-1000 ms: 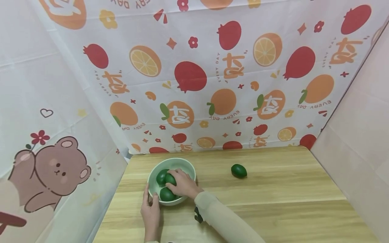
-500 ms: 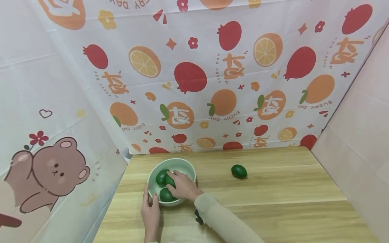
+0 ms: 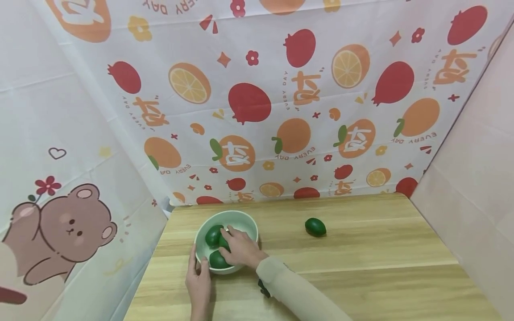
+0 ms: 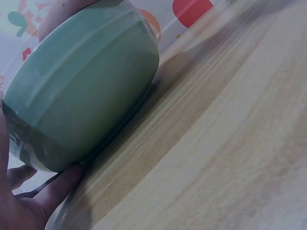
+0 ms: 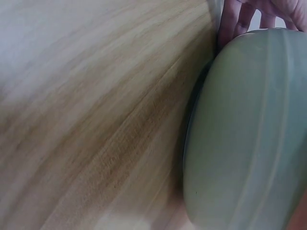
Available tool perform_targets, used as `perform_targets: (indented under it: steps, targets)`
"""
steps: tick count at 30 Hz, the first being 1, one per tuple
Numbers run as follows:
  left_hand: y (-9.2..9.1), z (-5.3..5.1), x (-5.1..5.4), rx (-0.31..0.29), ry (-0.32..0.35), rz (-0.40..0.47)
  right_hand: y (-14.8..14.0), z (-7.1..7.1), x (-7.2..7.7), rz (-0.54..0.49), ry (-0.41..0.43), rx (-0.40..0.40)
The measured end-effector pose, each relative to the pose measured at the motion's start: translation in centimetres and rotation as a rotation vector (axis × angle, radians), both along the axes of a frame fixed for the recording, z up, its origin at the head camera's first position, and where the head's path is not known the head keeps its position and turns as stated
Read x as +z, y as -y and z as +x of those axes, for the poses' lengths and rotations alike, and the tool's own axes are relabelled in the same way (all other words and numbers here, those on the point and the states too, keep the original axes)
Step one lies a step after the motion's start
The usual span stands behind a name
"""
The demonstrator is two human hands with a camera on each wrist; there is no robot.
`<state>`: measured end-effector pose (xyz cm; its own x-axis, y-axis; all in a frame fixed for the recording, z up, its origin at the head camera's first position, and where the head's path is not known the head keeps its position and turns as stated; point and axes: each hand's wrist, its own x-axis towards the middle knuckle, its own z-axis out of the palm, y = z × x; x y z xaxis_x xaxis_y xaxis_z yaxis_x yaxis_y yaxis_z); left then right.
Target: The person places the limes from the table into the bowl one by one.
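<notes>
A pale green bowl [image 3: 245, 219] stands at the left of the wooden table, with several dark green limes in it. My left hand [image 3: 198, 285] holds the bowl's near left side, thumb by the rim and fingers along the outer wall; the left wrist view shows these fingers [image 4: 60, 187] low against the bowl. My right hand [image 3: 241, 247] reaches over the right rim and grips a lime [image 3: 224, 242], partly hidden by the fingers. Beside it lie one lime [image 3: 214, 236] at the back left and another [image 3: 219, 260] in front.
A single lime [image 3: 315, 227] lies on the wooden table [image 3: 361, 267] to the right of the bowl. A fruit-print curtain [image 3: 281, 111] hangs behind the table's back edge. Pale cloth walls stand on both sides, the left one with a printed bear [image 3: 76, 227].
My right hand has sunk slightly into the bowl, and less of its lime shows. The front lime has shifted a little left. My left hand stays on the bowl.
</notes>
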<state>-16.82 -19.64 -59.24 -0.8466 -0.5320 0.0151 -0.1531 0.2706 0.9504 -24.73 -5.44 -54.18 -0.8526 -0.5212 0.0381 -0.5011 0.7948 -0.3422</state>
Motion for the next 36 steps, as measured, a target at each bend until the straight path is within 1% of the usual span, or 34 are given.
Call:
perform_targets:
  steps: [4, 9, 12, 15, 19, 23, 31, 34, 36]
  targets:
    - [-0.05, 0.01, -0.01, -0.002, -0.002, 0.005, -0.02, -0.06, -0.06, 0.044, -0.024, 0.016]
    - [-0.17, 0.14, 0.01, 0.003, -0.014, 0.000, 0.13, -0.22, -0.22, 0.136, -0.030, 0.070]
    - [-0.24, 0.24, -0.03, 0.011, -0.017, -0.003, 0.19, -0.22, -0.27, 0.156, -0.033, 0.083]
    - [-0.30, 0.28, -0.03, 0.019, -0.027, 0.005, 0.25, -0.15, -0.30, 0.145, -0.034, 0.081]
    - [-0.33, 0.22, 0.02, 0.015, -0.041, 0.010, 0.29, -0.07, -0.32, 0.122, -0.025, 0.055]
    - [-0.25, 0.19, 0.14, 0.014, -0.031, 0.011, 0.33, -0.06, -0.26, 0.093, -0.014, 0.029]
    - [-0.20, 0.07, 0.18, 0.021, -0.020, 0.010, 0.19, -0.23, -0.01, 0.030, -0.014, 0.026]
    - [-0.20, 0.09, 0.06, 0.022, -0.030, 0.001, 0.05, -0.36, -0.11, 0.012, -0.019, 0.031]
    - [-0.18, 0.10, 0.01, 0.019, -0.037, 0.000, -0.04, -0.48, -0.09, -0.020, -0.016, 0.040]
